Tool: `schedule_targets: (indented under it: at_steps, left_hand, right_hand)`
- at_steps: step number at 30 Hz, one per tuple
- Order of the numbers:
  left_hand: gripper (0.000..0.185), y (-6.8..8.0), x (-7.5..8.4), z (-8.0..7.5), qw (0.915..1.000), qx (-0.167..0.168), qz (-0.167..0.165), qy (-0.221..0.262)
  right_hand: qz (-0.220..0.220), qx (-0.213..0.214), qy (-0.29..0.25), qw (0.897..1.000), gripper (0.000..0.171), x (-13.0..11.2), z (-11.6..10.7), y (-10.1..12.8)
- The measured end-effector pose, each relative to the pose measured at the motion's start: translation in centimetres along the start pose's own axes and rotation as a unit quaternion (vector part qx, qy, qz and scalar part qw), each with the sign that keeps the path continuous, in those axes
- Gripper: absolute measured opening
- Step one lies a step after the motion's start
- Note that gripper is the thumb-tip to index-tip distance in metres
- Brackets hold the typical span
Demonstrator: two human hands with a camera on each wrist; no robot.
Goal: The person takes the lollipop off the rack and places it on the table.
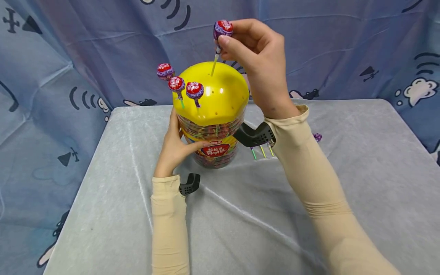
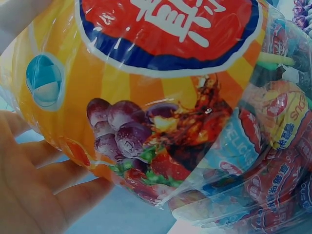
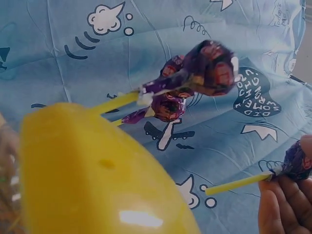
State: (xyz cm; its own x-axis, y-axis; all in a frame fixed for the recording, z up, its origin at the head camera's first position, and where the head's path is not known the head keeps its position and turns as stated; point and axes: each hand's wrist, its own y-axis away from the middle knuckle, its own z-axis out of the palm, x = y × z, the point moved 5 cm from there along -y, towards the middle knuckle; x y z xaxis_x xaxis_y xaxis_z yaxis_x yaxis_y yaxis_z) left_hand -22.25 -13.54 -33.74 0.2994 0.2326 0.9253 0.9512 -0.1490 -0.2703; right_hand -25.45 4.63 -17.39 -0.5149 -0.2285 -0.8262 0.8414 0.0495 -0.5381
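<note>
A large clear candy jar (image 1: 215, 152) with a domed yellow lid (image 1: 223, 91) stands on the table. My left hand (image 1: 173, 147) grips its left side, the thumb across the front label and the fingers round the back. Up above the lid, my right hand (image 1: 266, 63) pinches a purple-and-red wrapped lollipop (image 1: 222, 28) by its head, stick downward. In the right wrist view its yellow stick (image 3: 236, 185) ends apart from the lid. Three lollipops (image 1: 194, 90) stand in the lid's left part, heads up. Small holes dot the lid's surface.
More lollipops lie right of the jar, their sticks (image 1: 262, 151) showing below my right wrist and one purple head (image 1: 317, 137) beyond my sleeve. A grey cloth covers the table (image 1: 113, 183). Behind it hangs a blue patterned curtain (image 1: 113, 46).
</note>
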Motion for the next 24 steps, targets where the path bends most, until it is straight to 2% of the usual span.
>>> schedule_targets:
  at_steps: [8,12,17,22,24]
  left_hand:
    - [0.111,0.8,2.7,0.1,0.9999,-0.004,-0.010,-0.007]
    - [0.111,0.9,2.9,0.1,0.9999,-0.002,-0.010,-0.008]
    - [0.111,0.8,2.8,0.1,1.0000,-0.001,-0.006,-0.006]
    - [0.114,0.3,0.7,0.1,1.0000,0.005,0.001,-0.006]
    - [0.114,0.1,-0.1,0.1,0.9999,0.008,0.005,-0.005]
  right_hand:
    - [0.031,0.030,-0.050,0.998,0.013,0.2,-2.4,2.3]
    - [0.037,0.032,-0.057,0.997,0.012,0.5,-3.4,3.5]
    - [0.035,0.039,-0.058,0.997,0.012,0.9,-4.9,5.0]
    - [0.028,0.047,-0.018,0.998,0.013,1.5,-6.3,6.4]
    - [0.038,0.045,-0.017,0.998,0.013,1.6,-6.7,6.9]
